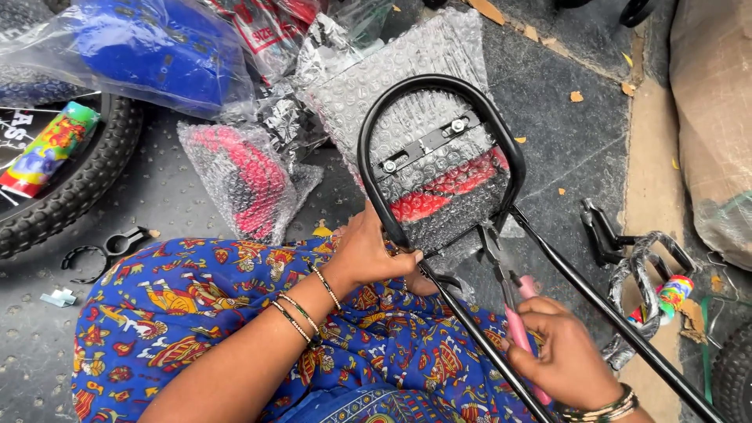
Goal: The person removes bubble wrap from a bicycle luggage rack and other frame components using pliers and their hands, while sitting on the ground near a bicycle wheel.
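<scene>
Pliers with pink handles [507,301], clenched in my right hand [558,356], pointed up-left toward black looped metal tube frame [439,86]; left hand [366,252] (nearer) gripped its left leg.

Head camera looks steeply down, close over the lap.

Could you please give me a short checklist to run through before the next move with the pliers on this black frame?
1. Left hand steadies the black looped metal tube frame: ok, fingers wrap its left rail.
2. Right hand grips the pink-handled pliers: ok.
3. Plier tip on the bubble-wrap packing near the right rail: cannot tell, tip too small to read.
4. Two bolts on the black cross plate present: ok.
5. Frame supported: ok, it lies across the blue patterned cloth on the lap.
</scene>
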